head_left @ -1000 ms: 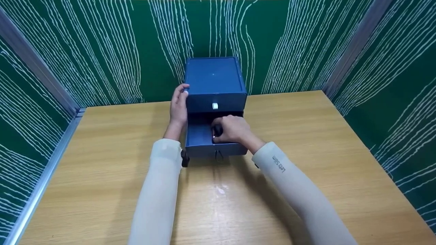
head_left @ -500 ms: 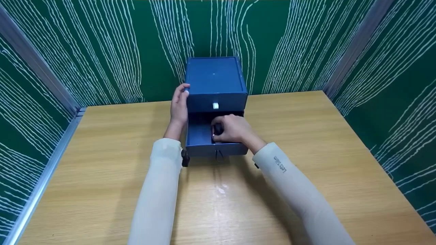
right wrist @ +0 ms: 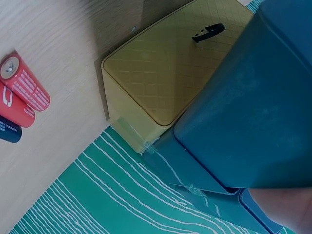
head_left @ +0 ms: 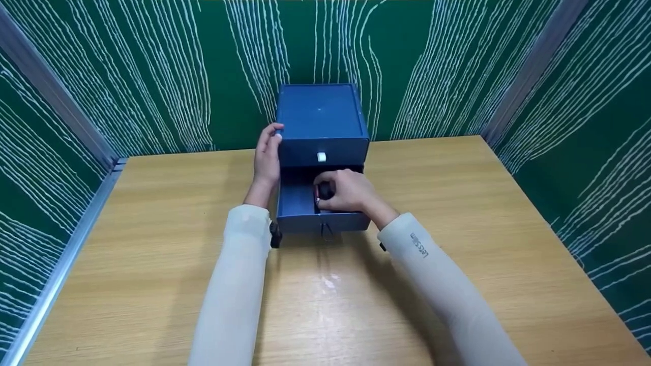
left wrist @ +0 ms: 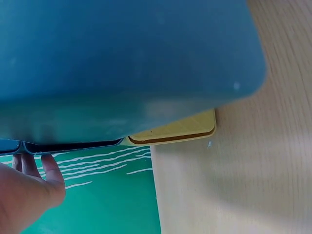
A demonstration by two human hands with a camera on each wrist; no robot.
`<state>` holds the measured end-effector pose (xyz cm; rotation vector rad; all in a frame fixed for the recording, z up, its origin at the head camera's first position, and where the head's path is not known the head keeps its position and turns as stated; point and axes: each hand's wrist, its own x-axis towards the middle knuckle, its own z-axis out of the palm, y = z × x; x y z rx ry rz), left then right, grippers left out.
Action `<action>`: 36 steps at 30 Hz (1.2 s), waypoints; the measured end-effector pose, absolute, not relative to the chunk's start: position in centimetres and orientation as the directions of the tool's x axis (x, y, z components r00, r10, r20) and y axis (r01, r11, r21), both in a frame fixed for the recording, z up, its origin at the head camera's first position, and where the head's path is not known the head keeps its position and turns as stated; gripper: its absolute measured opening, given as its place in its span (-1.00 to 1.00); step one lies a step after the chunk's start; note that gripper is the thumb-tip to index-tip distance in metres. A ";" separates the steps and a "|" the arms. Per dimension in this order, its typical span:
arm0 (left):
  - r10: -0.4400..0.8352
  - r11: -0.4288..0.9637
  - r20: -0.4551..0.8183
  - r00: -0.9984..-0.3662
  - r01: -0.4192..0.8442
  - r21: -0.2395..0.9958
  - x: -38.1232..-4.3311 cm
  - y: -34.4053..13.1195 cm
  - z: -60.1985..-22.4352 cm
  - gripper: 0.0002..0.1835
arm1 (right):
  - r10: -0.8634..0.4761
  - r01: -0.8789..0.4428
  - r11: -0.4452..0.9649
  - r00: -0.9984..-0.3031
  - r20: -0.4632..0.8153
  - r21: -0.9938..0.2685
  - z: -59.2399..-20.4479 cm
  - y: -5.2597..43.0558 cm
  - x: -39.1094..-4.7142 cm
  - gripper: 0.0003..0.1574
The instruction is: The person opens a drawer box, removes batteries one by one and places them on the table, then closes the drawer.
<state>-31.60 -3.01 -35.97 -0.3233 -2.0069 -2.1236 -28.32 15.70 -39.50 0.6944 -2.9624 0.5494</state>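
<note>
A blue drawer cabinet (head_left: pixel 319 112) stands at the back of the table, with its lower blue drawer (head_left: pixel 297 201) pulled out. My left hand (head_left: pixel 267 157) rests against the cabinet's left side, fingertips at the top edge. In the left wrist view, fingers of that left hand (left wrist: pixel 27 195) touch the blue side. My right hand (head_left: pixel 348 190) reaches into the drawer, thumb and fingers curled round a small dark object (head_left: pixel 325 190) with a reddish edge; its kind is not clear. The right wrist view shows only part of the right hand (right wrist: pixel 282 207) behind the blue drawer.
A yellow drawer (right wrist: pixel 161 73) with a black loop (right wrist: pixel 208 32) sits beneath the blue one. Red batteries (right wrist: pixel 27 85) and a dark one (right wrist: pixel 9 130) lie on the wooden table (head_left: pixel 152 254). Green walls with white lines enclose the table.
My right hand has shifted very slightly to the left inside the drawer, still holding the dark object. My left hand keeps its place on the cabinet.
</note>
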 end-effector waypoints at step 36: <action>0.000 -0.041 0.301 -0.954 0.300 0.953 -31.7 -2.8 -36.0 -0.66 | -0.394 -0.440 0.752 -0.897 0.200 -0.491 -39.2 16.2 -28.2 -0.52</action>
